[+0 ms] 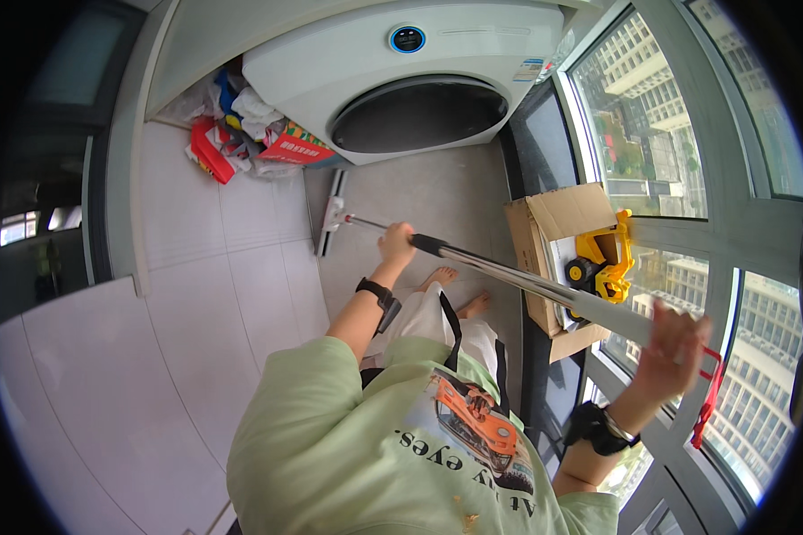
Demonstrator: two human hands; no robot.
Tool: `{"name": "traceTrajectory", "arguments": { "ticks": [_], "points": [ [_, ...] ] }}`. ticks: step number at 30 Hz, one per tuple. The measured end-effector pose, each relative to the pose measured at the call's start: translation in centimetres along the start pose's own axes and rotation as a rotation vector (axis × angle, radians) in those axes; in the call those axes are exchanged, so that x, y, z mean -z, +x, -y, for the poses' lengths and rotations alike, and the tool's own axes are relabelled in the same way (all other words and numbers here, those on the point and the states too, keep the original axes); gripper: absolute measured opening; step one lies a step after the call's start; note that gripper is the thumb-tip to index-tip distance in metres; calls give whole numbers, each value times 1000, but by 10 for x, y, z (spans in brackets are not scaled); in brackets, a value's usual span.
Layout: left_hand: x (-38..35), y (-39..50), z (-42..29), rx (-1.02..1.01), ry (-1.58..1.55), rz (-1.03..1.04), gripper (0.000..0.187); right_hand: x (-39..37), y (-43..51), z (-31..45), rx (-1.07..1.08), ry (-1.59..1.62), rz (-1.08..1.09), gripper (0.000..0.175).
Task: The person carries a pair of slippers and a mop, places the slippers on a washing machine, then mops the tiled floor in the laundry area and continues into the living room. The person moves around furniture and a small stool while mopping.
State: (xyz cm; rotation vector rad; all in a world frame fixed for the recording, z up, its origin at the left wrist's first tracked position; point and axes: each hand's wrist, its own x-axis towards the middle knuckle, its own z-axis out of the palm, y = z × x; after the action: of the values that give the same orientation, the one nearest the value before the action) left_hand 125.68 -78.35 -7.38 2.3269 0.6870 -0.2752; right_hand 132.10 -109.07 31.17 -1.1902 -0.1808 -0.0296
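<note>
A long metal mop handle (508, 267) slants across the view from a flat mop head (334, 212), which rests at the foot of the tiled wall on the left. My left hand (397, 245) is closed round the handle's lower part, by its black collar. Near the upper end, my right hand (674, 348) grips the pale grey sleeve and looks slightly blurred. A red hanging loop (709, 394) dangles from the handle's end, beside that hand.
A white front-loading washing machine (401, 87) stands ahead. Plastic bags and a red box (298, 148) fill the corner at its left. On the right, a cardboard box (539, 267) with a yellow toy loader (605, 261) sits on the dark ledge beneath the windows.
</note>
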Motion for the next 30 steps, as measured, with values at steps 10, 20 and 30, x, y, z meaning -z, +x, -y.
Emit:
{"name": "traceTrajectory", "arguments": {
  "ticks": [10, 20, 30],
  "points": [
    [-43, -12, -34, -429, 37, 157, 30, 18, -66, 39, 158, -77, -339, 21],
    [-81, 19, -180, -769, 327, 414, 39, 5, -173, 57, 383, -133, -797, 22],
    [-77, 25, -126, -819, 387, 745, 48, -28, -235, -39, 205, -72, -921, 11]
  ]
}}
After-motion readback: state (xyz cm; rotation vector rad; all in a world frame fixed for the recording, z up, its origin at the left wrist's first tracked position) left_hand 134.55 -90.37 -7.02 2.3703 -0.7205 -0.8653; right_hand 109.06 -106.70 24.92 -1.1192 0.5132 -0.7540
